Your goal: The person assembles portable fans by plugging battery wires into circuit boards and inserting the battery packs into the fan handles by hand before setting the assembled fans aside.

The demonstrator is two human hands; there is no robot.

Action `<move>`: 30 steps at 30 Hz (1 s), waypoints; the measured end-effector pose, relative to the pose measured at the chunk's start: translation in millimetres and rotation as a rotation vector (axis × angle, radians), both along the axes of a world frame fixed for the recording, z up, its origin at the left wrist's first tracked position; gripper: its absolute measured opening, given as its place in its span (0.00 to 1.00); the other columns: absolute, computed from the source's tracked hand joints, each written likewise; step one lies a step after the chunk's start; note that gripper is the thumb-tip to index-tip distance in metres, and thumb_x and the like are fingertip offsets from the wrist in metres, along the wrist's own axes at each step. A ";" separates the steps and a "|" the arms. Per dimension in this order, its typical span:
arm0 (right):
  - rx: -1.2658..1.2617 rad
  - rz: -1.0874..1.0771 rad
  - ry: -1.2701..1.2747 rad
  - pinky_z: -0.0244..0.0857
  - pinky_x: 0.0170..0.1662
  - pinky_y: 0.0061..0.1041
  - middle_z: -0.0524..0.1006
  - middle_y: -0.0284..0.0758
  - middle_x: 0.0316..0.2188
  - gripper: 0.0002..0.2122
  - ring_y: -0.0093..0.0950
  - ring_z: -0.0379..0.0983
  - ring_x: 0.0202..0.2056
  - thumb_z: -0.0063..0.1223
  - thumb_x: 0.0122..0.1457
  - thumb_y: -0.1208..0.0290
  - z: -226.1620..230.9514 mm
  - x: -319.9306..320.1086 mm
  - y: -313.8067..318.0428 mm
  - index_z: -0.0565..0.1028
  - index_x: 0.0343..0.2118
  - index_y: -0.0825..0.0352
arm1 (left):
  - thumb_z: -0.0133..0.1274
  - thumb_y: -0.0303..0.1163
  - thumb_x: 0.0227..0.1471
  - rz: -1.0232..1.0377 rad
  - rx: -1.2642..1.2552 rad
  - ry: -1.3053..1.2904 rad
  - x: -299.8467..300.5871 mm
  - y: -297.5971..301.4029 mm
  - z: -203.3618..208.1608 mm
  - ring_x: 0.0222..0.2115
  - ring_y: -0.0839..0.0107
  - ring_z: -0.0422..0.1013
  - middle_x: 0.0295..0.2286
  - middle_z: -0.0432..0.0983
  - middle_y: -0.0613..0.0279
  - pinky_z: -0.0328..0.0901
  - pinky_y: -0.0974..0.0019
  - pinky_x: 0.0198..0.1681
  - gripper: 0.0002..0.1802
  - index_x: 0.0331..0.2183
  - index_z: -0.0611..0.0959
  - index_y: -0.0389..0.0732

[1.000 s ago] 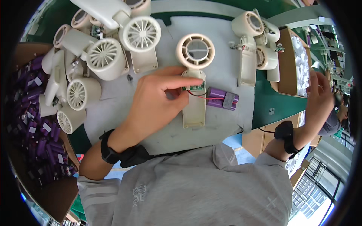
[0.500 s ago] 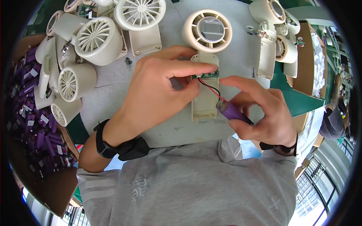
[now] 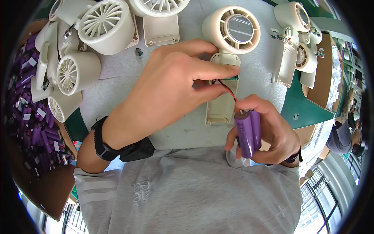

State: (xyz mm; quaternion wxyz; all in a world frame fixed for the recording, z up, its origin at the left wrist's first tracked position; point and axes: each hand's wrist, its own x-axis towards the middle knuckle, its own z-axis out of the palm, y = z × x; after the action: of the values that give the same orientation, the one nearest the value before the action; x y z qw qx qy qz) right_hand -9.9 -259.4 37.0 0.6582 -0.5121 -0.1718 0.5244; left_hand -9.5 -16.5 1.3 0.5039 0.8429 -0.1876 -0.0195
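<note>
A cream handheld fan lies on the grey work mat, its round head away from me and its open handle shell toward me. My left hand grips the top of the handle, index finger across a green circuit board and thumb at the wires. The hand hides much of the board. Red and black wires run from there toward a purple two-cell battery pack. My right hand holds that pack upright by its sides, just right of the shell's near end.
Several cream fans crowd the left of the mat. Beside them, a cardboard box holds many purple battery packs. More opened fans lie at the right, next to another cardboard box with white pieces.
My right hand has moved down and turned the battery pack from slanted to upright, so both cells show. My left hand stays at the board. The whole view has shifted slightly.
</note>
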 end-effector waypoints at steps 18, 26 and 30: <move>-0.184 -0.049 -1.502 0.67 0.37 0.32 0.75 0.42 0.38 0.30 0.39 0.72 0.36 0.65 0.27 0.69 -7.3 0.5 36.3 0.76 0.41 0.74 | 0.61 0.20 0.37 -0.022 0.088 -0.154 -2.4 -1.9 -0.1 0.24 0.67 0.75 0.34 0.76 0.55 0.69 0.70 0.26 0.19 0.37 0.85 0.43; -0.386 -0.108 -1.634 0.67 0.35 0.30 0.75 0.38 0.40 0.27 0.34 0.73 0.38 0.60 0.30 0.70 -14.4 -6.1 35.0 0.78 0.41 0.72 | 0.61 0.22 0.39 -0.051 0.105 -0.179 -1.4 0.4 0.9 0.26 0.66 0.74 0.38 0.76 0.52 0.69 0.70 0.28 0.19 0.39 0.85 0.43; -0.443 -0.122 -1.648 0.69 0.36 0.30 0.74 0.41 0.42 0.27 0.36 0.73 0.39 0.61 0.30 0.71 -14.6 -13.0 38.5 0.77 0.41 0.72 | 0.60 0.22 0.40 -0.057 0.095 -0.189 -1.4 1.5 -0.8 0.26 0.66 0.74 0.39 0.76 0.51 0.69 0.69 0.28 0.19 0.39 0.84 0.43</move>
State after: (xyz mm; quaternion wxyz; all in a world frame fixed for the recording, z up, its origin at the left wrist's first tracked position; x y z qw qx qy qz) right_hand -22.9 -220.9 22.4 0.2349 -0.8552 -0.4611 -0.0300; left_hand -11.0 -15.0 0.5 0.4425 0.8583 -0.2571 0.0370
